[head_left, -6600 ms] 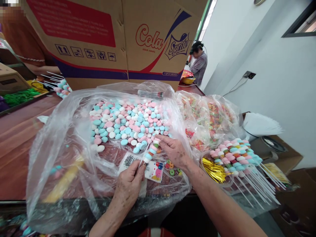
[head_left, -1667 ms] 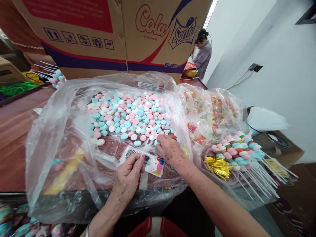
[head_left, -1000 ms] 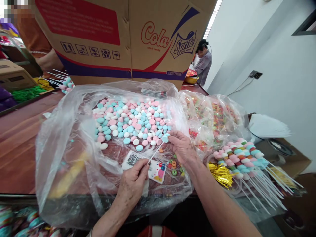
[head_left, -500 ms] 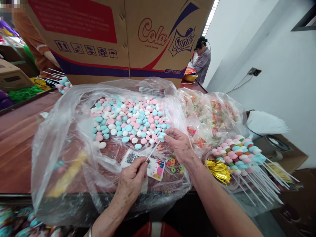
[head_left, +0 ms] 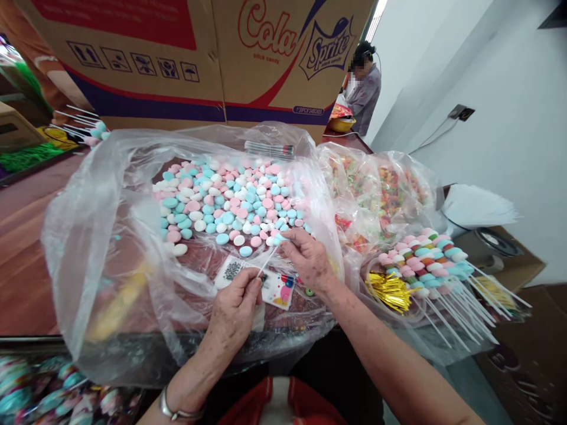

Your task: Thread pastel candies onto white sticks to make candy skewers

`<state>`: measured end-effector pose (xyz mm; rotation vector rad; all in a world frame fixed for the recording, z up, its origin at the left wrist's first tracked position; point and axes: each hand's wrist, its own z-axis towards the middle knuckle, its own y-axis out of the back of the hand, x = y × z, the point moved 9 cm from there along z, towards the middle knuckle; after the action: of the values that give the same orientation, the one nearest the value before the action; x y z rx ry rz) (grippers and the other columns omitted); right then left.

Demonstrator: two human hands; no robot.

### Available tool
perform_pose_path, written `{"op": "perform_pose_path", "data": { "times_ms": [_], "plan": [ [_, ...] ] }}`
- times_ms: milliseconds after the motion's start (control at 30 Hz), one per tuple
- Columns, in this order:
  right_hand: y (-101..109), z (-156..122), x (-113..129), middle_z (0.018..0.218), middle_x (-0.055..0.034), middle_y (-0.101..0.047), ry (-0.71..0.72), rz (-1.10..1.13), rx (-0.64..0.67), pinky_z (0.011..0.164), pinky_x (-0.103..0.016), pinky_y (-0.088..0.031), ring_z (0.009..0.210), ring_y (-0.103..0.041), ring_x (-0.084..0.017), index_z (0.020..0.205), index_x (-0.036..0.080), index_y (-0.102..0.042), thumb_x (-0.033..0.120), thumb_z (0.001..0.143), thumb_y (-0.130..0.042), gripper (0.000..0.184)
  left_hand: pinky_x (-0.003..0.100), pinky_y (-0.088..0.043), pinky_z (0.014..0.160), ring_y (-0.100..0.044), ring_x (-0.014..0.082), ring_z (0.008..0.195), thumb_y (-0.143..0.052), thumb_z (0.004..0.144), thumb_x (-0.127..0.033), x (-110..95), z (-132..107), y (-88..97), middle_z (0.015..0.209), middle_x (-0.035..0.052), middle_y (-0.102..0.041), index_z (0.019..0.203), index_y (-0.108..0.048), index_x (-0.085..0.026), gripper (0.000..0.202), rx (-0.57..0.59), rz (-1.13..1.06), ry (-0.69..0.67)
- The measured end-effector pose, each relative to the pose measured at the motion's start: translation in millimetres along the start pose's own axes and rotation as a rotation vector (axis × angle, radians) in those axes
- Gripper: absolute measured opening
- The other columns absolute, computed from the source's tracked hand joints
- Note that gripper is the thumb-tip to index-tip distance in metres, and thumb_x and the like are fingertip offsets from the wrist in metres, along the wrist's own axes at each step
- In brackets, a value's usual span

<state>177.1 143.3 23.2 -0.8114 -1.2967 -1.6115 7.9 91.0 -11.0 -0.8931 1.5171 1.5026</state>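
Between finger and thumb, my left hand pinches a thin white stick that slants up to the right. My right hand is closed on a light blue candy at the stick's upper end. Whether the stick has pierced the candy is hard to see. Just beyond my hands lies a spread of pink, white and blue candies on a clear plastic bag. Under the stick is a printed card with coloured dots. Ring-shaped candies are partly hidden by my right hand.
A large cardboard box stands behind the candies. Bagged colourful candies lie to the right, near finished candy skewers and a gold tinsel bundle. A co-worker is at the back; another person's arm shows far left.
The view has shifted, so the scene sits slightly higher. My right hand has turned a little over the blue candy and hides more of it and the ring candies. My left hand keeps its pinch.
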Motion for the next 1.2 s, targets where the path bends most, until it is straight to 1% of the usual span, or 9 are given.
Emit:
{"op": "perform_pose_path", "data": {
  "times_ms": [100, 233, 333, 400, 500, 600, 800, 1000, 1200],
  "plan": [
    [-8.9, -8.0, 16.9, 0.090, -0.0002, -0.072, 0.108, -0.133, 0.034, 0.074, -0.025, -0.051, 0.080, -0.068, -0.015, 0.106, 0.024, -0.066, 0.030, 0.090, -0.049, 0.023, 0.024, -0.038, 0.058, -0.048, 0.0144, 0.056, -0.047, 0.090, -0.038, -2.6, 0.0, -0.4, 0.057, -0.0058, -0.051, 0.086, -0.060, -0.021, 0.022, 0.006, 0.002, -0.008],
    [-28.8, -21.3, 33.8, 0.095, -0.0013, -0.073, 0.185, -0.236, 0.210, 0.080, -0.026, -0.049, 0.084, -0.067, -0.016, 0.109, 0.025, -0.067, 0.029, 0.092, -0.049, 0.025, 0.024, -0.039, 0.059, -0.048, 0.0144, 0.057, -0.047, 0.090, -0.037, -5.1, 0.0, -1.1, 0.059, -0.0047, -0.052, 0.079, -0.057, -0.021, 0.022, 0.016, -0.013, -0.017],
    [-7.4, -22.9, 36.7, 0.107, -0.0025, -0.071, 0.141, -0.260, 0.169, 0.086, -0.029, -0.048, 0.093, -0.065, -0.017, 0.125, 0.027, -0.058, 0.030, 0.094, -0.050, 0.033, 0.023, -0.037, 0.054, -0.047, 0.0137, 0.055, -0.047, 0.090, -0.039, -2.8, -0.7, -2.4, 0.059, -0.0048, -0.051, 0.081, -0.058, -0.021, 0.023, 0.030, -0.033, 0.017],
    [13.1, -22.7, 33.4, 0.105, -0.0043, -0.070, 0.091, -0.364, 0.159, 0.085, -0.029, -0.047, 0.093, -0.063, -0.018, 0.124, 0.024, -0.057, 0.026, 0.095, -0.048, 0.031, 0.023, -0.033, 0.049, -0.044, 0.0127, 0.050, -0.047, 0.090, -0.041, -0.1, -1.3, -3.4, 0.058, -0.0053, -0.051, 0.082, -0.059, -0.021, 0.025, 0.038, -0.047, 0.049],
    [18.5, -31.4, 20.6, 0.096, -0.0053, -0.067, 0.066, -0.706, 0.380, 0.079, -0.027, -0.044, 0.087, -0.061, -0.017, 0.102, 0.020, -0.064, 0.017, 0.094, -0.047, 0.019, 0.022, -0.030, 0.046, -0.040, 0.0116, 0.047, -0.047, 0.090, -0.042, 0.6, -1.4, -3.6, 0.058, -0.0054, -0.051, 0.080, -0.058, -0.021, 0.026, 0.036, -0.053, 0.055],
    [14.4, -44.9, 5.7, 0.098, -0.0058, -0.065, 0.049, -0.952, 0.527, 0.072, -0.025, -0.042, 0.085, -0.061, -0.017, 0.098, 0.019, -0.063, 0.013, 0.093, -0.048, 0.017, 0.022, -0.030, 0.046, -0.039, 0.0113, 0.048, -0.047, 0.090, -0.041, -0.1, -0.9, -3.1, 0.058, -0.0055, -0.050, 0.076, -0.056, -0.021, 0.026, 0.034, -0.032, 0.040],
    [5.7, -53.6, -1.2, 0.100, -0.0059, -0.063, 0.081, -1.009, 0.507, 0.072, -0.025, -0.042, 0.085, -0.060, -0.017, 0.100, 0.018, -0.062, 0.009, 0.094, -0.046, 0.019, 0.022, -0.029, 0.045, -0.039, 0.0110, 0.046, -0.047, 0.090, -0.043, 1.2, -1.1, -3.9, 0.059, -0.0058, -0.051, 0.081, -0.057, -0.021, 0.026, 0.052, -0.025, 0.045],
    [10.7, -52.6, 1.1, 0.100, -0.0067, -0.064, 0.088, -1.061, 0.444, 0.073, -0.026, -0.042, 0.091, -0.061, -0.019, 0.099, 0.019, -0.063, 0.014, 0.092, -0.053, 0.013, 0.022, -0.029, 0.045, -0.039, 0.0113, 0.047, -0.048, 0.090, -0.042, 2.7, -1.5, -2.6, 0.058, -0.0059, -0.051, 0.082, -0.058, -0.021, 0.025, 0.033, -0.007, 0.052],
    [2.4, -55.6, 1.3, 0.100, -0.0092, -0.063, 0.103, -1.074, 0.501, 0.077, -0.031, -0.045, 0.092, -0.059, -0.023, 0.099, 0.018, -0.063, 0.014, 0.092, -0.052, 0.014, 0.023, -0.033, 0.050, -0.046, 0.0131, 0.054, -0.048, 0.090, -0.042, -0.9, -0.6, -1.7, 0.059, -0.0048, -0.053, 0.082, -0.059, -0.021, 0.025, 0.031, 0.007, 0.023]
  ]
}}
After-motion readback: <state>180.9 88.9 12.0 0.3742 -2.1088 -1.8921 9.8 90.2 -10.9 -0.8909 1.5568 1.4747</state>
